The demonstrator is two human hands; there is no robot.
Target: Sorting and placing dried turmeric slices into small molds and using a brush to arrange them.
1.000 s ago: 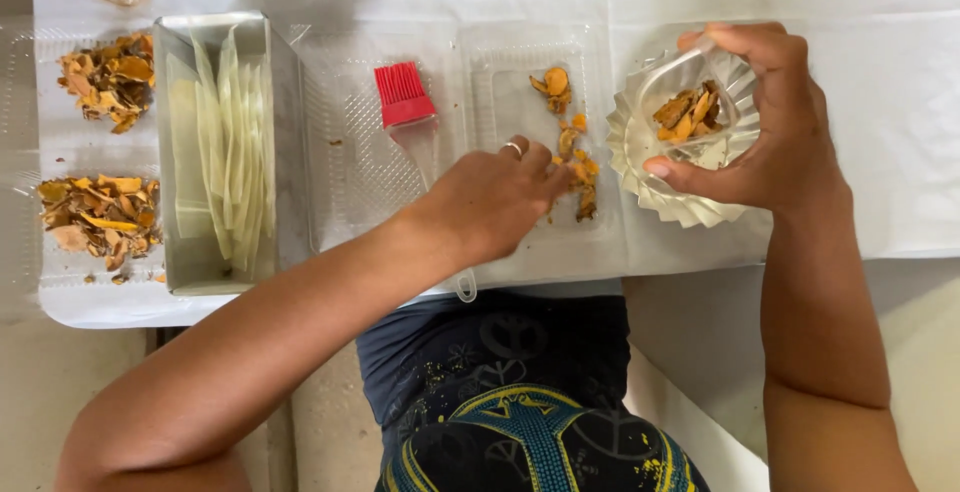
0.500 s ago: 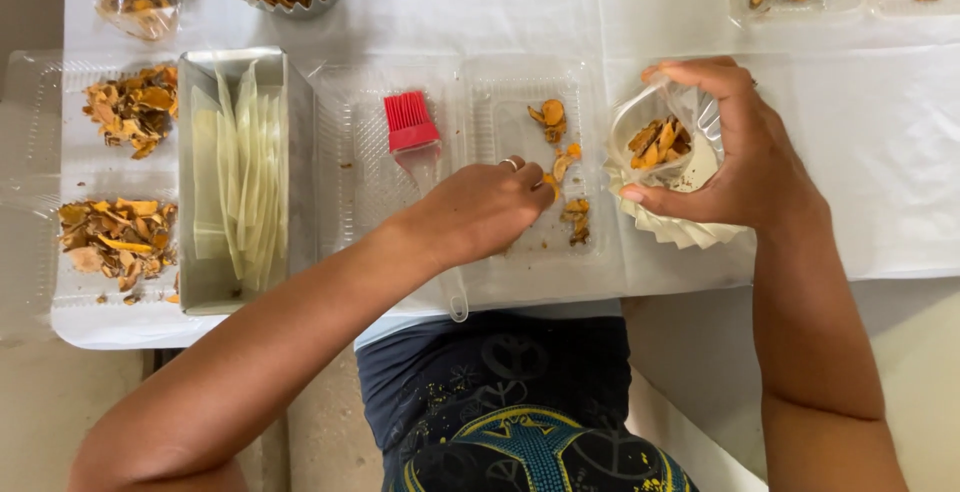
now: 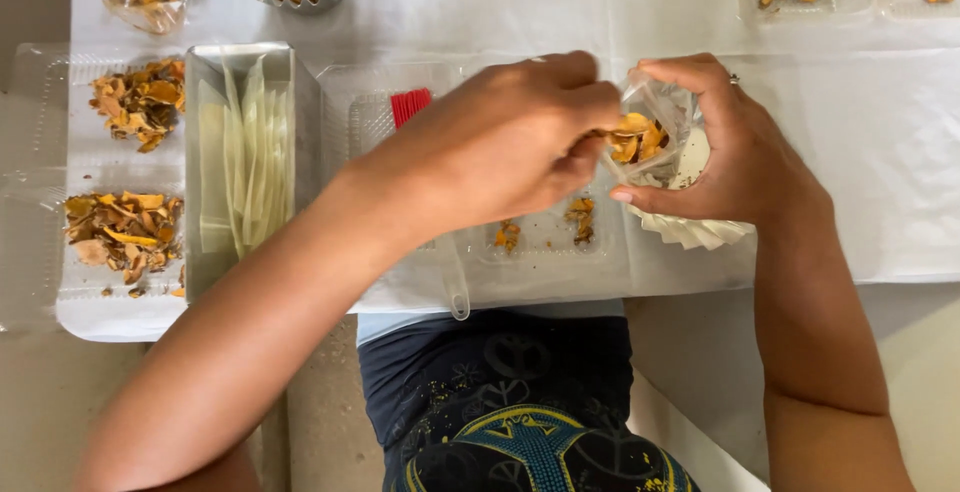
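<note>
Left hand (image 3: pixel 500 147) has lifted off the clear tray (image 3: pixel 540 252), where two small bits remain, and now pinches orange-brown dried pieces (image 3: pixel 632 137) at the mouth of the small clear bag (image 3: pixel 670 117). Right hand (image 3: pixel 740 152) stays curled around that bag over the white pleated cups (image 3: pixel 695 232), so filling continues; red brush (image 3: pixel 410 104) lies beyond the tray

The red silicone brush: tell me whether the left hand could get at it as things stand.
Probably yes. The left hand hovers just over the red silicone brush with nothing between them, but its fingers are busy pinching orange dried pieces at the small clear bag.
</note>
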